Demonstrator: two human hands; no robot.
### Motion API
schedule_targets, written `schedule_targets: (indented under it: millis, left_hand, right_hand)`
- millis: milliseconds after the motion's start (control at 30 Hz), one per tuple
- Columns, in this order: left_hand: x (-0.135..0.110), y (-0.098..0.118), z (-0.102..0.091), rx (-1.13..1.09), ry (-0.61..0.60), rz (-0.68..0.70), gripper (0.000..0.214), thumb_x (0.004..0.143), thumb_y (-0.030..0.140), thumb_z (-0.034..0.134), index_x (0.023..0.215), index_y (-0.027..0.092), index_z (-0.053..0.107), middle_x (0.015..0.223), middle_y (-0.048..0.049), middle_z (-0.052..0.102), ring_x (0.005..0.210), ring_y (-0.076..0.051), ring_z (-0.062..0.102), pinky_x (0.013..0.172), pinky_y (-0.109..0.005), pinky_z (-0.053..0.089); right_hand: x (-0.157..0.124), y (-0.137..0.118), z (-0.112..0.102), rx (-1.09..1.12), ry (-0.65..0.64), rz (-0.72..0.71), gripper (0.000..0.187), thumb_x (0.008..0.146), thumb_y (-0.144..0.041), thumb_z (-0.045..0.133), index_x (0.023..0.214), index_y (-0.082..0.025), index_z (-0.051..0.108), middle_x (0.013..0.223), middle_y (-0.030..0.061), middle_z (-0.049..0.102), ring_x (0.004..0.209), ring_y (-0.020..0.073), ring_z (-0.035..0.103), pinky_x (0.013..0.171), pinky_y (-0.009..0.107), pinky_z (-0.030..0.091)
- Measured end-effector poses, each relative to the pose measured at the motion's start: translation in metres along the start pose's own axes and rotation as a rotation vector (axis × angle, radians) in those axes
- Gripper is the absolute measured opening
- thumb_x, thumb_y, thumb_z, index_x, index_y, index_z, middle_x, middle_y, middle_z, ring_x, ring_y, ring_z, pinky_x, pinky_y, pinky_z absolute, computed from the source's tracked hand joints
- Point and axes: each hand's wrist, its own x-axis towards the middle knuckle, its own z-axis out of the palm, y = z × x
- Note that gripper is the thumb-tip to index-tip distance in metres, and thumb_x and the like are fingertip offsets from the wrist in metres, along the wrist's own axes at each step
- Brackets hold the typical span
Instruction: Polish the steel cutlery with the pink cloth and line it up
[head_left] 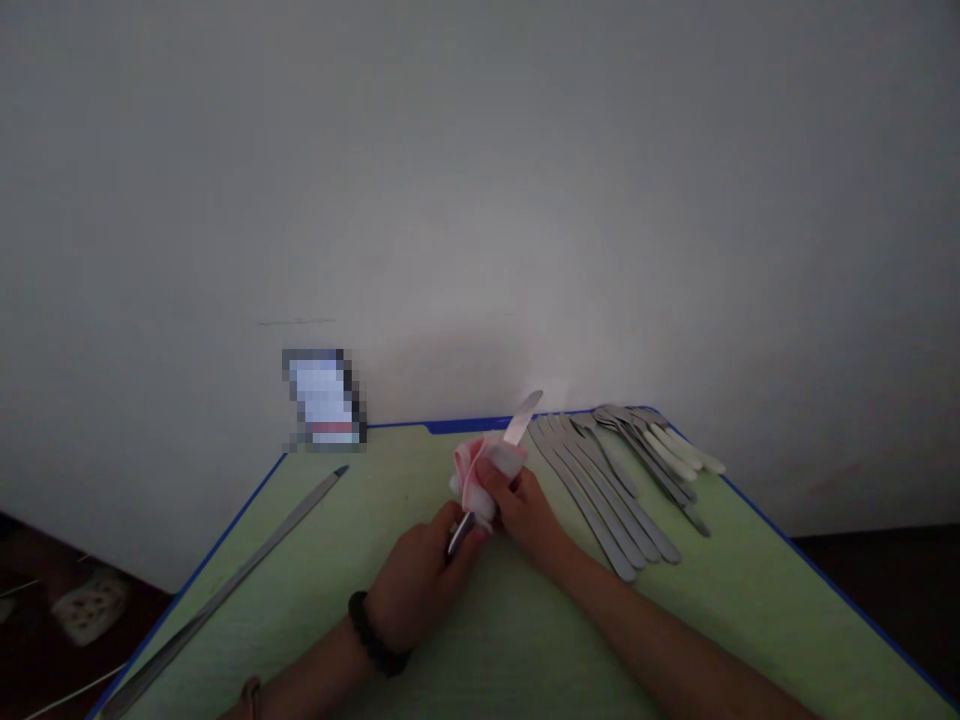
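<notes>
Over the middle of the table, my left hand [431, 565] is closed round the handle of a table knife [523, 419], whose rounded blade points up and away to the right. My right hand [517, 505] presses a pink and white cloth [475, 468] around the middle of the knife, thumb on top. The cloth hides the part between handle and blade. Just right of my right hand lie several more table knives [600, 500] side by side, handles toward me.
Beyond those knives is a pile of spoons and forks [637, 430], some with white handles [686, 455]. A long thin metal strip [247, 565] lies along the left side. A blurred-out phone [324, 398] leans on the wall [480, 200] behind the green table [495, 650].
</notes>
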Motion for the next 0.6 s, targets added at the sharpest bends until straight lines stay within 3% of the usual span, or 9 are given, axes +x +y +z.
schedule_targets:
  millis: [100,233,433,600]
  left_hand:
    - [-0.004,-0.003,0.005,0.156,0.004,0.021,0.032,0.094,0.038,0.032,0.092,0.018,0.057,0.069,-0.0052,0.066,0.058,-0.020,0.060,0.054,-0.027,0.034]
    - [-0.008,-0.004,0.006,0.160,0.001,0.063,0.035,0.095,0.039,0.030,0.085,0.019,0.057,0.059,-0.0024,0.062,0.049,-0.018,0.057,0.050,-0.026,0.032]
    - [-0.006,0.001,0.006,0.308,0.013,0.084,0.034,0.096,0.036,0.031,0.077,0.020,0.054,0.058,-0.0018,0.062,0.052,-0.018,0.060,0.050,-0.026,0.033]
    - [-0.012,0.002,0.006,0.461,0.015,0.142,0.032,0.096,0.033,0.033,0.078,0.020,0.056,0.059,-0.0019,0.066,0.052,-0.019,0.063,0.049,-0.026,0.036]
  right_hand:
    - [-0.003,-0.002,0.003,-0.074,-0.028,-0.071,0.042,0.073,-0.055,0.062,0.063,-0.015,0.056,0.053,-0.0022,0.045,0.048,0.0079,0.034,0.043,0.022,0.027]
    - [-0.004,-0.002,0.002,-0.083,-0.034,-0.078,0.038,0.074,-0.052,0.061,0.064,-0.015,0.057,0.053,-0.0020,0.045,0.048,0.0079,0.034,0.042,0.021,0.025]
    - [0.009,0.005,-0.008,0.148,0.155,0.057,0.045,0.068,-0.062,0.063,0.066,-0.019,0.052,0.050,-0.0055,0.041,0.043,0.0072,0.031,0.037,0.020,0.023]
    - [0.021,0.004,-0.019,0.265,0.316,0.062,0.037,0.065,-0.053,0.068,0.071,-0.019,0.054,0.053,-0.0058,0.045,0.044,0.0082,0.037,0.037,0.019,0.027]
